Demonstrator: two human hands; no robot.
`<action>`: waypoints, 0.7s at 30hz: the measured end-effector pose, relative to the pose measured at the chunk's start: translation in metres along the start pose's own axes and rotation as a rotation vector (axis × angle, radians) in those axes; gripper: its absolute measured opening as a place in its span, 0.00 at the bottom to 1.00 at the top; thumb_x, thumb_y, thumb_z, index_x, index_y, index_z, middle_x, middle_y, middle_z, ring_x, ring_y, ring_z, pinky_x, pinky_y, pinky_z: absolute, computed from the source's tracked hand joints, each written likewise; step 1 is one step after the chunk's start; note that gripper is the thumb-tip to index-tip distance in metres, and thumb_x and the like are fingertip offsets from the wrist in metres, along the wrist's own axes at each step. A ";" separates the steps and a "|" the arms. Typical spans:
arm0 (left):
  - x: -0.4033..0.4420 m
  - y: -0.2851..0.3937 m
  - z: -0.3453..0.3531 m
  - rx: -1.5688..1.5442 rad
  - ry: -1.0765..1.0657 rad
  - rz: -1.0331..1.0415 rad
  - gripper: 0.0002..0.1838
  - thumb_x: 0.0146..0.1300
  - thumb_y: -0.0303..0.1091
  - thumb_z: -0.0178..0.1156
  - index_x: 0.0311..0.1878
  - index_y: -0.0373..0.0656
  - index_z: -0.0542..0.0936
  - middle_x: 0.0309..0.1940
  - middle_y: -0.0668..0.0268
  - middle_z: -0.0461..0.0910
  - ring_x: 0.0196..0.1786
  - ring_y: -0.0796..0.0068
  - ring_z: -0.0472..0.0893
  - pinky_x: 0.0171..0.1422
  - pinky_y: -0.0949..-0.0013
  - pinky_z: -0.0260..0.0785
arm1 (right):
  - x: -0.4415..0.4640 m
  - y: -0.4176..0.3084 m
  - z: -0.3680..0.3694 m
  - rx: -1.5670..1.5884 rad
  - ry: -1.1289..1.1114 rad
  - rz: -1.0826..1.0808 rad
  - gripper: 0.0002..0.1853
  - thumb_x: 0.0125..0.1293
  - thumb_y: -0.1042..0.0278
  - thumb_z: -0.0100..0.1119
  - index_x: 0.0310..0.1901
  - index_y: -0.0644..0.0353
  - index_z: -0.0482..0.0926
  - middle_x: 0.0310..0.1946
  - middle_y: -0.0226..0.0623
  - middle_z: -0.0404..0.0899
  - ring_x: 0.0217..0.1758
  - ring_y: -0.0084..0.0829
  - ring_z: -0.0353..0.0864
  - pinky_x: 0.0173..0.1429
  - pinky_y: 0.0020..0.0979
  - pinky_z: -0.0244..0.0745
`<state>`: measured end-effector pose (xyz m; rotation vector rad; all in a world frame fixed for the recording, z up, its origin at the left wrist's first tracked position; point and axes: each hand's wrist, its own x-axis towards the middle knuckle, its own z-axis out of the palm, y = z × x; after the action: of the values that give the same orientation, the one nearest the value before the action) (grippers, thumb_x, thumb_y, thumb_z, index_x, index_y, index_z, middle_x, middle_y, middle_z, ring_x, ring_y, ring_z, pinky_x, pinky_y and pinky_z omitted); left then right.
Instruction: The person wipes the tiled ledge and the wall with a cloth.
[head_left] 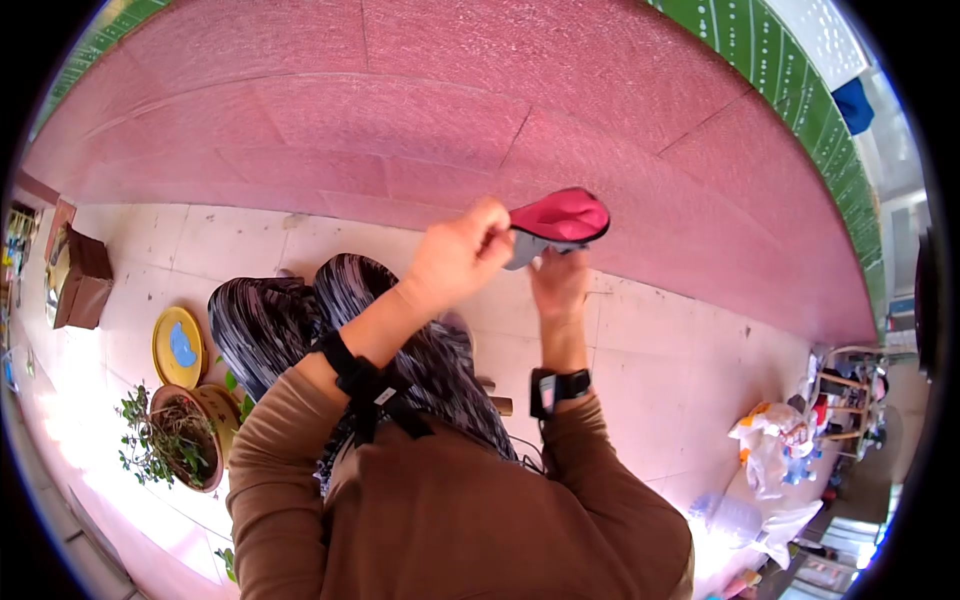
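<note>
A small grey fabric piece with a red lining (pixel 562 215) and dark edging is held up before me, its opening showing. Its shape is pouch-like or slipper-like; I cannot tell which. My left hand (pixel 462 252) pinches its left end with closed fingers. From below, my right hand (pixel 560 282) grips the grey underside, its fingertips partly hidden by the fabric. Dark bands with small devices are strapped on both forearms.
A pink tiled wall (pixel 420 120) rises close in front. Left on the tiled floor are a brown box (pixel 88 280), a yellow lid-like disc (pixel 165 350) and a potted plant (pixel 185 440). Plastic bags (pixel 770 440) and a wooden rack (pixel 850 400) are at right.
</note>
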<state>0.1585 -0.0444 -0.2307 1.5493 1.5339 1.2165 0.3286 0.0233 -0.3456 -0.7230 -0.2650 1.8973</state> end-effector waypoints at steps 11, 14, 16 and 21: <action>-0.017 -0.017 0.030 0.230 -0.199 0.362 0.15 0.62 0.36 0.57 0.49 0.41 0.73 0.50 0.58 0.77 0.51 0.59 0.78 0.52 0.64 0.72 | -0.005 0.011 -0.005 -0.034 -0.410 -0.086 0.22 0.71 0.55 0.41 0.61 0.57 0.65 0.57 0.34 0.70 0.59 0.30 0.68 0.64 0.34 0.64; -0.012 -0.020 -0.023 0.355 -0.134 0.247 0.19 0.63 0.36 0.56 0.56 0.42 0.71 0.59 0.60 0.72 0.58 0.61 0.74 0.60 0.64 0.69 | 0.034 -0.017 -0.016 -0.008 -0.384 -0.130 0.25 0.71 0.56 0.44 0.65 0.58 0.62 0.61 0.37 0.66 0.61 0.33 0.66 0.67 0.36 0.60; -0.015 -0.030 -0.062 0.468 -0.021 0.284 0.20 0.61 0.31 0.58 0.57 0.44 0.71 0.58 0.60 0.73 0.59 0.61 0.73 0.60 0.63 0.69 | 0.050 -0.044 -0.007 -0.043 -0.369 -0.176 0.24 0.70 0.56 0.45 0.64 0.58 0.63 0.61 0.38 0.66 0.62 0.35 0.65 0.68 0.37 0.59; -0.040 -0.040 -0.148 0.731 0.261 0.225 0.21 0.55 0.22 0.58 0.54 0.42 0.73 0.55 0.57 0.74 0.56 0.55 0.74 0.60 0.58 0.67 | 0.128 -0.096 0.031 -0.300 -0.482 -0.367 0.24 0.69 0.56 0.47 0.63 0.59 0.65 0.61 0.41 0.67 0.65 0.39 0.63 0.70 0.40 0.56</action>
<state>0.0120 -0.1035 -0.2187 2.1280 2.1833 1.0562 0.3476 0.1832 -0.3199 -0.3627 -0.9367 1.6664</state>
